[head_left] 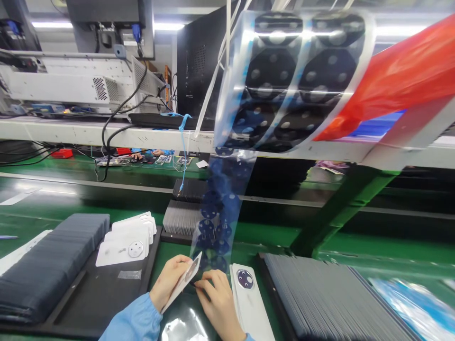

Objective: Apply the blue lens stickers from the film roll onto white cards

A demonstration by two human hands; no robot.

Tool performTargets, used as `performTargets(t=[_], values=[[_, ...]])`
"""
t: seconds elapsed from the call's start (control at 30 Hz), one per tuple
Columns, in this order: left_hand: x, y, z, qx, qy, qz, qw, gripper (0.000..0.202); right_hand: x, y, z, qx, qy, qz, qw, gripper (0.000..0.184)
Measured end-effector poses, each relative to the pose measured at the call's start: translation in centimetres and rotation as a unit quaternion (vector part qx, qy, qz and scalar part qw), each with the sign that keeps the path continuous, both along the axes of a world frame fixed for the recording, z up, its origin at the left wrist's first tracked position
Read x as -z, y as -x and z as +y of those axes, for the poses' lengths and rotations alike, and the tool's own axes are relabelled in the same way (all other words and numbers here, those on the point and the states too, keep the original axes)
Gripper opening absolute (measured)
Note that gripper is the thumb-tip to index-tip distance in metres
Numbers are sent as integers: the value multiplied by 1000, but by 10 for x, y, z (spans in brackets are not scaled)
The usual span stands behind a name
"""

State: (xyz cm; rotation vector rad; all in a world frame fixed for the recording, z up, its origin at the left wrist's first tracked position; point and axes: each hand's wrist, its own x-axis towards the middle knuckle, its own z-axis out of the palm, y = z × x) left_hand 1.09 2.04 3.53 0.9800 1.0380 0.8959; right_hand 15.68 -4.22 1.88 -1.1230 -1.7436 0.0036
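Note:
My left hand (173, 279) grips a white phone back cover (185, 282) by its edge, tilted up with the round camera area near its top. Close beside it, the fingers of my right hand (216, 296) are pinched together at a small dark piece too small to make out. Just behind both hands hangs a clear strip of dark round film stickers (216, 222), coming down from a large roll (302, 71). Right of my right hand lies a stack of white back covers (250, 298), the top one with a dark camera ring.
A black tray (85, 298) at left holds a long dark row of pieces (60, 260) and fanned white covers (130, 237). At right stands a tray of grey sheets (316, 293). A packed rack (181, 218), a green post (341, 208) and a white shelf beam (64, 128) stand behind.

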Motion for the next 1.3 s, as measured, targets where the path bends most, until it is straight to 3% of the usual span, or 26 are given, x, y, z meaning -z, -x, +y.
performTargets(t=[0.07, 0.13, 0.27, 0.33, 0.43, 0.63, 0.77, 1.0, 1.17, 1.3], values=[[4, 2, 2, -33, -18, 11, 999, 32, -6, -4, -2, -24, 72, 94, 993, 11], [2, 5, 2, -73, -45, 24, 996, 37, -10, -12, -2, -26, 135, 224, 965, 9], [-15, 9, -5, -161, -102, 117, 975, 48, -11, -25, 2, -9, 200, 480, 854, 22], [-24, 8, -11, -153, -92, 165, 970, 54, -11, -27, 2, 4, 217, 547, 808, 30], [-29, 0, -21, -86, -86, 175, 977, 47, -13, -25, 0, 14, 210, 583, 785, 33], [-16, -27, -41, 28, -78, 24, 996, 36, -11, -19, -2, 36, 228, 557, 797, 33], [-3, -32, -53, 70, -97, 47, 992, 38, -3, -21, -1, 61, 243, 504, 827, 33], [5, -27, -58, 20, -147, 134, 980, 41, -6, -18, -4, 50, 260, 433, 862, 26], [6, -29, -61, -32, -154, 144, 977, 41, -8, -15, -7, 48, 260, 430, 863, 26], [5, -27, -60, -17, -141, 132, 981, 44, -9, -13, -7, 54, 255, 436, 862, 26]])
